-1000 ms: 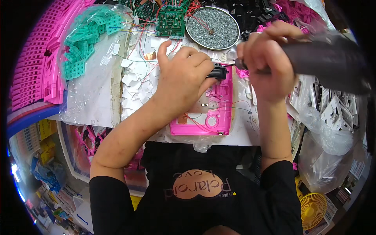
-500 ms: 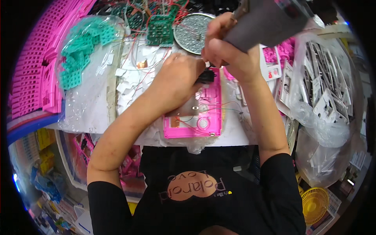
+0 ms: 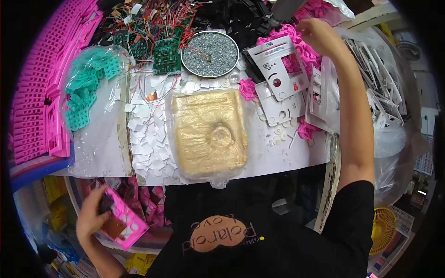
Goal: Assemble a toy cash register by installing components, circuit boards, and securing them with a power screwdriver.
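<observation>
My left hand [image 3: 92, 215] is low at the left, below the table edge. Its fingers close on a pink plastic case [image 3: 132, 229], open-backed with parts inside, tilted over a bin of similar pink cases [image 3: 150, 204]. At the upper right, my right hand [image 3: 322, 37] is over a heap of pink plastic pieces [image 3: 296, 39], its fingers loosely apart, with nothing seen in them. A dark grey tool [image 3: 285, 10] is just left of those fingers, partly cut off by the frame. A yellowish plastic-wrapped pad [image 3: 204, 134] lies bare on the table.
Behind the pad sits a round tin of small screws [image 3: 211, 53]. Green circuit boards [image 3: 167, 56] with red wires lie beside it. White panels [image 3: 280, 69] are at the right, white paper squares [image 3: 148, 143] at the left. Teal parts [image 3: 83, 92] fill a bag.
The pink case has left the pad and moved down left in my left hand. My right hand has let go of the grey tool and moved right.
</observation>
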`<state>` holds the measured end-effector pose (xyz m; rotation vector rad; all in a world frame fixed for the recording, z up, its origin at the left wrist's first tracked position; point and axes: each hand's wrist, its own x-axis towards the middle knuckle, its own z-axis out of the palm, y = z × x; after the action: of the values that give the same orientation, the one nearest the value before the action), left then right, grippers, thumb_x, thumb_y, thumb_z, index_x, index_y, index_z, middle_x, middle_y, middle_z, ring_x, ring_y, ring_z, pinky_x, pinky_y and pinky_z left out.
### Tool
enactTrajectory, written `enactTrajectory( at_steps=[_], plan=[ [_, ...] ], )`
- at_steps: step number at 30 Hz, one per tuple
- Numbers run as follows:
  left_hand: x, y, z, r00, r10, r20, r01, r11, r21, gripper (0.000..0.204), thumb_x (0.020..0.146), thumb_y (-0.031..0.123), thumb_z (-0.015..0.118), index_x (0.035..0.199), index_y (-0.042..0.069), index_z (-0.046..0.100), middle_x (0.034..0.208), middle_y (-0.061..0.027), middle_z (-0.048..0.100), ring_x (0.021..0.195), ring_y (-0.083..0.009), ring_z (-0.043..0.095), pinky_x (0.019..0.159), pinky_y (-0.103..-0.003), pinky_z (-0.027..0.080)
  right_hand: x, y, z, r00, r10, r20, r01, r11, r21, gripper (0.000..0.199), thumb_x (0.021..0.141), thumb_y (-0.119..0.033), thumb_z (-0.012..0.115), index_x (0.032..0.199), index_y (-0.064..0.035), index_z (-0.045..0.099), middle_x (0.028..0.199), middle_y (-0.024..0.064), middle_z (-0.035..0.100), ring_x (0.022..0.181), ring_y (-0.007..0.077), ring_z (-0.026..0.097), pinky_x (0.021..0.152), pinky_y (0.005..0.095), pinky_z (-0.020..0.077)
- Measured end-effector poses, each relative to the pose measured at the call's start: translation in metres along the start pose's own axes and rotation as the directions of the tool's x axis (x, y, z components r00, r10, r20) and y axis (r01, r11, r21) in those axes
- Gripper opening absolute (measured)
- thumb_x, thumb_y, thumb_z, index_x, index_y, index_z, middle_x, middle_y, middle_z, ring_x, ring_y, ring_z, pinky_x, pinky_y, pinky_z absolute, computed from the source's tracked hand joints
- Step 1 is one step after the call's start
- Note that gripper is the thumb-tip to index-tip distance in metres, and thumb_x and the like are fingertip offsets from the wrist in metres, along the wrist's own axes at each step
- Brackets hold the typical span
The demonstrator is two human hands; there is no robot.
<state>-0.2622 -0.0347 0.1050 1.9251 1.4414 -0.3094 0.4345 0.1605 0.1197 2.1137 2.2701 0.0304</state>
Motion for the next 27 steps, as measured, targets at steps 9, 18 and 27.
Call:
enactTrajectory(
  at_steps=[9, 18, 27],
  plan=[
    [-0.010, -0.250, 0.232, 0.599, -0.799, 0.046, 0.735, 0.572, 0.363, 0.061, 0.084, 0.026, 0.075, 0.142, 0.017, 0.058, 0.129, -0.0206, 0.067, 0.121, -0.0392, 0.064, 0.102, -0.045, 0.053, 0.046, 0.044, 0.045, 0.946, -0.321, 0.033, 0.317, 0.944, 0.090, 0.034, 0.078, 0.006, 0.062, 0.106, -0.0048, 0.077, 0.101, 0.0168, 0.074, 0.094, 0.0319, 0.070, 0.086, 0.0386, 0.0553],
    [0.088, 0.073, 0.083, 0.800, -0.233, 0.553, 0.019, 0.931, 0.366, 0.022, 0.080, 0.017, 0.072, 0.095, 0.000, 0.073, 0.097, -0.0227, 0.074, 0.095, -0.0399, 0.072, 0.081, -0.049, 0.058, 0.039, 0.008, 0.025, 0.879, -0.270, 0.392, 0.069, 0.887, 0.457, 0.051, 0.083, 0.004, 0.062, 0.133, -0.0058, 0.066, 0.122, 0.0068, 0.072, 0.104, 0.0153, 0.068, 0.092, 0.0301, 0.0525],
    [0.104, 0.222, 0.047, 0.620, 0.765, 0.175, -0.785, 0.603, 0.143, 0.027, 0.085, 0.017, 0.071, 0.109, 0.007, 0.064, 0.090, -0.0088, 0.063, 0.087, -0.0296, 0.066, 0.070, -0.040, 0.054, 0.005, 0.088, 0.017, 0.949, -0.312, -0.045, 0.313, 0.916, 0.251, 0.023, 0.093, -0.011, 0.070, 0.115, -0.0031, 0.074, 0.097, 0.0022, 0.072, 0.088, 0.0103, 0.067, 0.080, 0.0279, 0.0531]
  ],
)
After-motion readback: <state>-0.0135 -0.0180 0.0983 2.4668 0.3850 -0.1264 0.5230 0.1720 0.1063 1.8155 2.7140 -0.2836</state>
